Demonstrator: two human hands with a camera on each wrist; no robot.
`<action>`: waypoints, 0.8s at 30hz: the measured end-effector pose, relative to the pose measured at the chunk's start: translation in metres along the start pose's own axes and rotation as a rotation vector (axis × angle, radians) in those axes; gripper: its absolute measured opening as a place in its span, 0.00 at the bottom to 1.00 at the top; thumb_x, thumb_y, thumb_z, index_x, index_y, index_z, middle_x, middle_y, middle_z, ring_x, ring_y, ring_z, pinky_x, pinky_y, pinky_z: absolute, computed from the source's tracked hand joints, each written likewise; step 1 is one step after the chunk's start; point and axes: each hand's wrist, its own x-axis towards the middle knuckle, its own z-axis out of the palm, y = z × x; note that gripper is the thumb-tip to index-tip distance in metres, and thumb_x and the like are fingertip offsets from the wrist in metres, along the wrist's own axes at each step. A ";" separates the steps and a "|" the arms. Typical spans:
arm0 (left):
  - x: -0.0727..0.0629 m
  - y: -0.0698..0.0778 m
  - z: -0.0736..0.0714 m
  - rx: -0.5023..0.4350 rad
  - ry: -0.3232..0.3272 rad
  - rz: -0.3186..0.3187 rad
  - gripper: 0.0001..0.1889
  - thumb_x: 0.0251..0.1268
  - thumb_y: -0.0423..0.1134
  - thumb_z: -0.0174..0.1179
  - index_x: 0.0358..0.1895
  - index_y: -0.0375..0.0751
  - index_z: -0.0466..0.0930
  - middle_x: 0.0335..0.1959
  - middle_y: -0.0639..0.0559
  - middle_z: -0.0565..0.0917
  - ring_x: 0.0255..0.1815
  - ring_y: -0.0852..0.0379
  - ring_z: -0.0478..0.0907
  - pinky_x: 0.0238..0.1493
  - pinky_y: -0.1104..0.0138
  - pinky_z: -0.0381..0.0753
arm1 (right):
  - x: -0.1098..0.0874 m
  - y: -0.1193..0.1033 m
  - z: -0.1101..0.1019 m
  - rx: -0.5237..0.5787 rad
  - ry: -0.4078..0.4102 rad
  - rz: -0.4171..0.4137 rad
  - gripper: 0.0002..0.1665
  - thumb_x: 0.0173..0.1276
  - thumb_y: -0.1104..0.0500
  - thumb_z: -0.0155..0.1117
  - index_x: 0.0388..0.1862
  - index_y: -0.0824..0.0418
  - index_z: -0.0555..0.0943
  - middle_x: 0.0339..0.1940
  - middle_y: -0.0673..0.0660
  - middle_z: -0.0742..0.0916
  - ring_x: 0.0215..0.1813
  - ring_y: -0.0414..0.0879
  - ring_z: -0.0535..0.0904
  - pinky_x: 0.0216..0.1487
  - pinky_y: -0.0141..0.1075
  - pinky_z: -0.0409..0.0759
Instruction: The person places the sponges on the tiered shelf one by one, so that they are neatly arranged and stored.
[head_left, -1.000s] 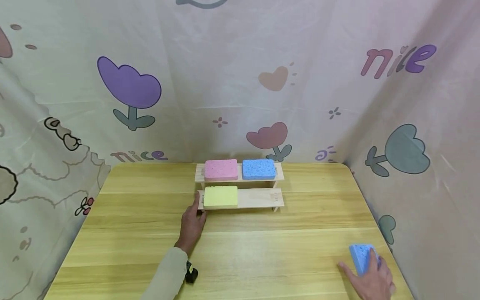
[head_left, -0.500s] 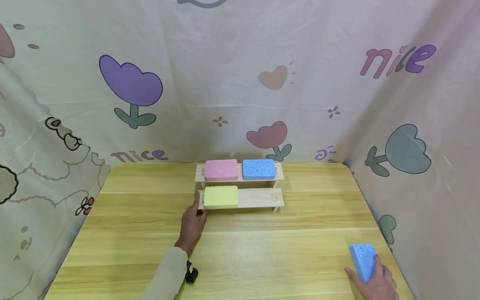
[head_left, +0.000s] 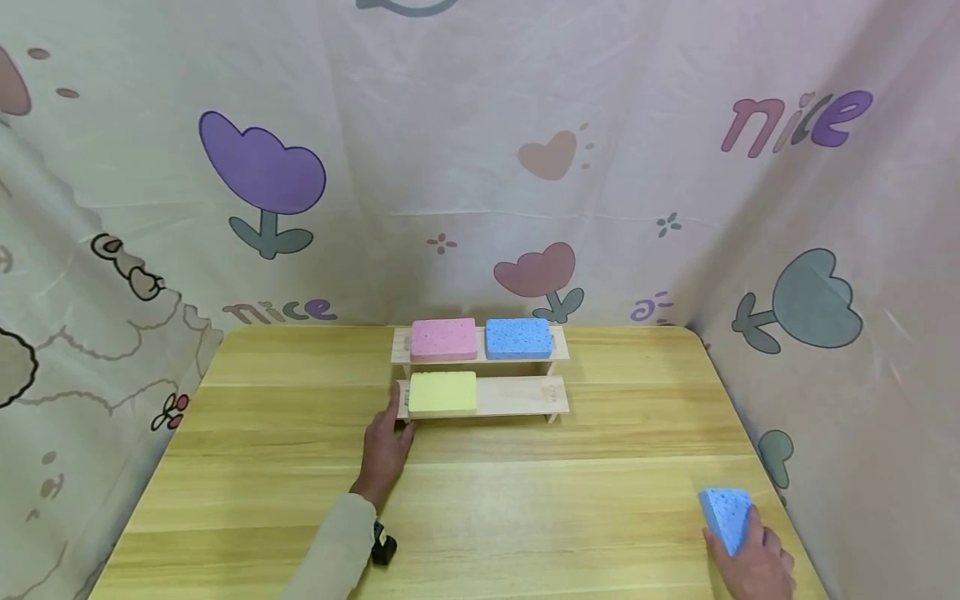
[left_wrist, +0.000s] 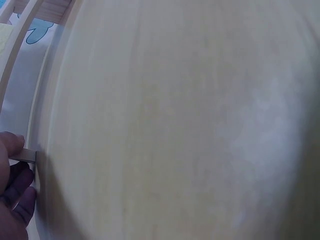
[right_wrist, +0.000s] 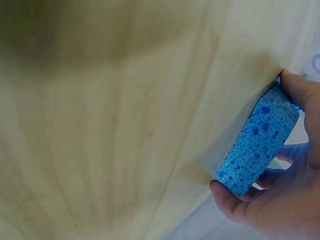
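Observation:
At the table's right side, my right hand (head_left: 756,565) grips a blue sponge (head_left: 726,512) between thumb and fingers. The right wrist view shows that sponge (right_wrist: 260,140) held by its two ends, close over the wood. My left hand (head_left: 381,458) holds the left end of a small two-step wooden rack (head_left: 521,396); in the left wrist view, its fingers (left_wrist: 20,192) pinch a leg of the rack (left_wrist: 25,156). On the lower step, at the left, lies a yellow sponge (head_left: 442,393). A pink sponge (head_left: 443,339) and another blue sponge (head_left: 518,338) lie side by side on the upper step.
The wooden table (head_left: 480,508) runs back to a printed cloth curtain (head_left: 435,150), which also hangs along both sides. A black wrist strap (head_left: 383,546) sits below the left sleeve (head_left: 333,542).
The right hand's fingers have slid off the blue sponge's top toward its right side, and thumb and fingers have closed in on it. Left hand and rack stay in place.

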 end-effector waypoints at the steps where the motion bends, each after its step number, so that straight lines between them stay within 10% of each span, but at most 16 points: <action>1: 0.000 0.000 0.000 -0.003 -0.003 -0.002 0.42 0.59 0.29 0.64 0.75 0.43 0.52 0.38 0.36 0.81 0.41 0.45 0.79 0.41 0.56 0.81 | 0.000 0.000 0.000 0.001 -0.001 0.003 0.64 0.59 0.26 0.50 0.74 0.68 0.39 0.58 0.81 0.59 0.55 0.77 0.60 0.48 0.64 0.70; 24: 0.000 0.002 -0.002 -0.014 0.000 -0.008 0.42 0.59 0.29 0.63 0.75 0.46 0.51 0.36 0.38 0.80 0.39 0.48 0.78 0.39 0.58 0.81 | 0.000 -0.003 -0.019 0.054 -0.021 -0.033 0.62 0.55 0.38 0.65 0.74 0.67 0.43 0.58 0.82 0.60 0.57 0.77 0.62 0.49 0.65 0.68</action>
